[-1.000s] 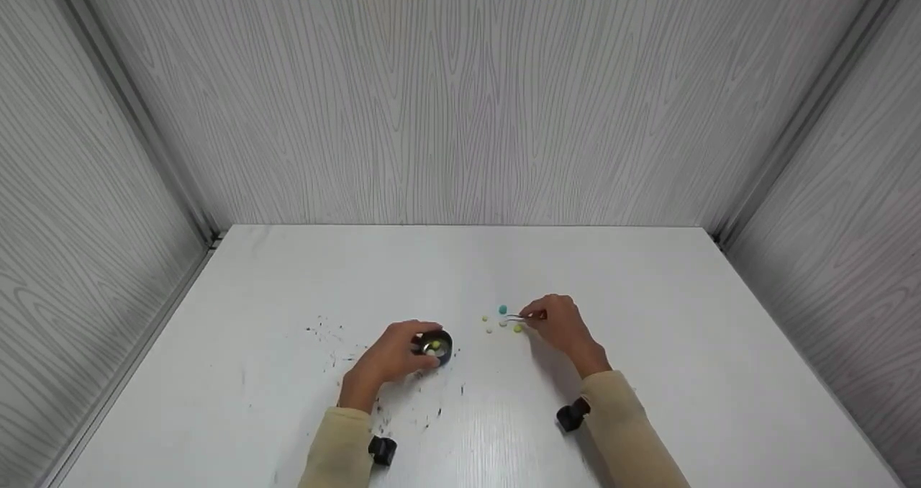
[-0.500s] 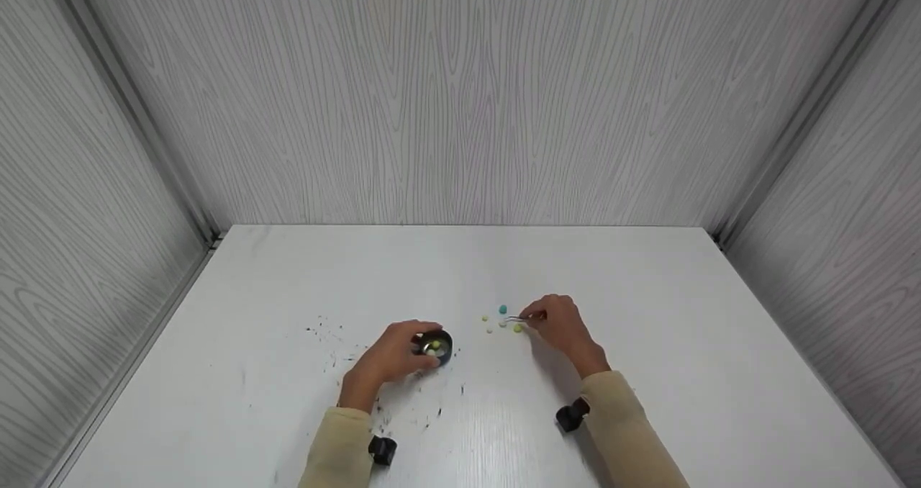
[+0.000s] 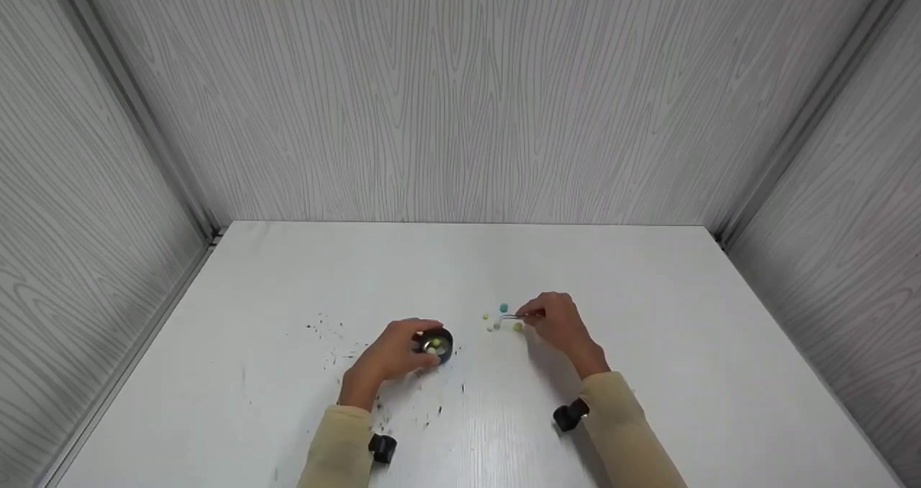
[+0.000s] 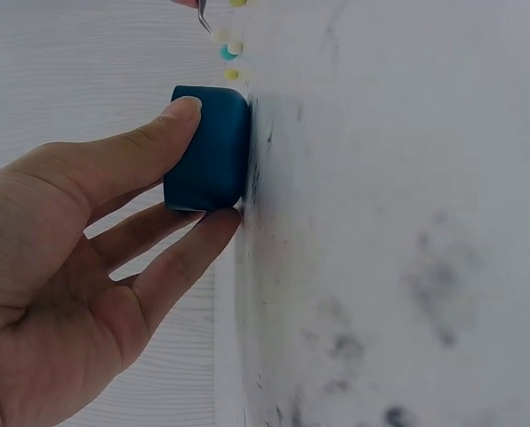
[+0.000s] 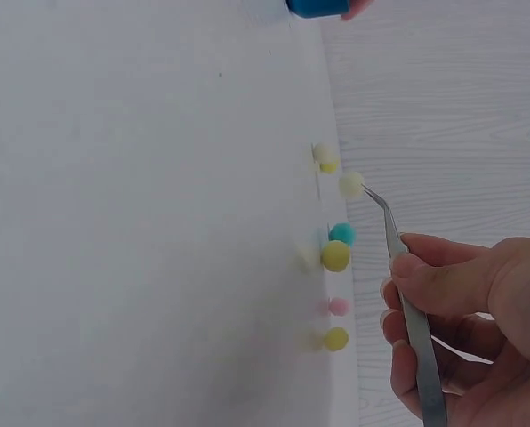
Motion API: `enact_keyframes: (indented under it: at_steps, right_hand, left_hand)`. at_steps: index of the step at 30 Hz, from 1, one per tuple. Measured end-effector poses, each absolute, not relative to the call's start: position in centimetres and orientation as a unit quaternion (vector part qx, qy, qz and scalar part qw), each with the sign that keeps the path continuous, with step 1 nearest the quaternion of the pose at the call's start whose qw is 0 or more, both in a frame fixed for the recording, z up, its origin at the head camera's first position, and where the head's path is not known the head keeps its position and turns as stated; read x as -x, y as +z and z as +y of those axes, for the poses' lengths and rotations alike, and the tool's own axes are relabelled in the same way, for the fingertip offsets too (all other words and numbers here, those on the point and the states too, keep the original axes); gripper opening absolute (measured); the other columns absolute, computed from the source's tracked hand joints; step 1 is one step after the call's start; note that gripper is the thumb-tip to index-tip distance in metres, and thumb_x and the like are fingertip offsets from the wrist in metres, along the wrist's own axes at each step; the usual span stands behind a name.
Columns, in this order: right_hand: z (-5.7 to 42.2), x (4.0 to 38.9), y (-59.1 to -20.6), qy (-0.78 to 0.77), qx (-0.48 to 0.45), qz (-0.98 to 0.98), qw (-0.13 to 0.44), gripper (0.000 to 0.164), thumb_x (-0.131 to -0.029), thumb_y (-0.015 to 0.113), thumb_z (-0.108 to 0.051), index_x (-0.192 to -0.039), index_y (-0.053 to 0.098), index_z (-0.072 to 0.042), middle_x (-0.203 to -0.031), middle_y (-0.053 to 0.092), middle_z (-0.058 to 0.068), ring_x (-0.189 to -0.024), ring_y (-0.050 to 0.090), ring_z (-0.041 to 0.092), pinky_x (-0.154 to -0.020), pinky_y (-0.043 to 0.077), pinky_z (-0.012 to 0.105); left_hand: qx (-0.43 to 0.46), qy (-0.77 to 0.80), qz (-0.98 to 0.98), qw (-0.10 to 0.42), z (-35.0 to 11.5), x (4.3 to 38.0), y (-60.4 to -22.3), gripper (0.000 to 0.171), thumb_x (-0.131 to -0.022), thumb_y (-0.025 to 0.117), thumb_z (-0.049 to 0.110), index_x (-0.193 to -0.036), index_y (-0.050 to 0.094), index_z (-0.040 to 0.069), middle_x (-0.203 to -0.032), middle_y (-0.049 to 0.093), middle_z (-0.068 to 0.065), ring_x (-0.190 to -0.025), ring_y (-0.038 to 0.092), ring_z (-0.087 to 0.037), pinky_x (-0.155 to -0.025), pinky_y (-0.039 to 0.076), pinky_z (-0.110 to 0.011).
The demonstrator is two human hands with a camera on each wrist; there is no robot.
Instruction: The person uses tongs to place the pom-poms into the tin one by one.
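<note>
My left hand grips a small round cup, blue outside and shiny dark inside, by its sides on the white table. Yellow and pale balls show inside it in the head view. In my right hand are slim metal tweezers with bent tips, pinched between thumb and fingers. A cream-coloured ball is right at their tips, slightly higher than the other balls in the right wrist view. Around it lie a teal ball, a larger yellow ball, a pink ball and several other small ones.
The white tabletop carries dark specks and smudges around and left of the left hand. Grey wood-grain panels wall it in at the back and both sides. A black wrist camera sits on the left sleeve.
The cream ball and the tweezers' tips have shifted slightly left. The left hand and cup stay in place.
</note>
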State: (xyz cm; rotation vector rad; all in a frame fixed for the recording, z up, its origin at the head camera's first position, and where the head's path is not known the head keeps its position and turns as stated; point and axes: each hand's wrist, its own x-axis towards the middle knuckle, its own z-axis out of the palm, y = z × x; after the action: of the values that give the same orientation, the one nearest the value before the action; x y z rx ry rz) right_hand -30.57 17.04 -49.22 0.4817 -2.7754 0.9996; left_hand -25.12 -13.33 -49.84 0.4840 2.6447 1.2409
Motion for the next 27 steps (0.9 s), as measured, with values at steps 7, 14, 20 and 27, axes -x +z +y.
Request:
enact_keyframes:
  at_steps: [7, 14, 20, 27]
  right_hand:
    - [16.5, 30.3, -48.5, 0.338, -0.173, -0.922, 0.073, 0.016, -0.086, 0.077, 0.006, -0.092, 0.084, -0.006, -0.093, 0.078, 0.009, -0.083, 0.067, 0.019, -0.077, 0.056, 0.035]
    - [15.8, 30.0, -47.9, 0.353, -0.208, -0.909, 0.081, 0.015, -0.087, 0.075, 0.007, -0.093, 0.084, -0.004, -0.093, 0.078, 0.012, -0.086, 0.071, 0.024, -0.076, 0.06, 0.039]
    - [14.9, 29.5, -47.8, 0.352, -0.215, -0.908, 0.08, 0.015, -0.087, 0.076, 0.007, -0.092, 0.084, -0.005, -0.091, 0.077, 0.012, -0.086, 0.071, 0.022, -0.076, 0.061, 0.038]
    - [13.9, 28.6, -48.0, 0.356, -0.228, -0.903, 0.079, 0.013, -0.087, 0.076, 0.005, -0.092, 0.084, -0.005, -0.087, 0.074, 0.012, -0.084, 0.071, 0.023, -0.075, 0.061, 0.035]
  left_hand:
    - [-0.16, 0.415, 0.891, 0.09, -13.2, 25.3, -49.6, 0.057, -0.091, 0.078, 0.008, -0.144, 0.059, 0.006, -0.144, 0.06, -0.019, -0.13, 0.061, -0.042, -0.108, 0.052, -0.055]
    - [-0.156, 0.413, 0.893, 0.087, -13.1, 25.6, -49.3, 0.057, -0.09, 0.078, 0.008, -0.144, 0.059, 0.007, -0.145, 0.06, -0.019, -0.13, 0.061, -0.042, -0.109, 0.051, -0.054]
    - [-0.143, 0.412, 0.895, 0.091, -13.1, 25.3, -49.4, 0.058, -0.09, 0.079, 0.009, -0.144, 0.059, 0.009, -0.145, 0.06, -0.018, -0.13, 0.061, -0.042, -0.109, 0.051, -0.055]
    - [-0.139, 0.423, 0.891, 0.095, -13.2, 25.2, -49.9, 0.058, -0.089, 0.08, 0.008, -0.143, 0.06, 0.009, -0.144, 0.061, -0.018, -0.129, 0.062, -0.042, -0.109, 0.051, -0.055]
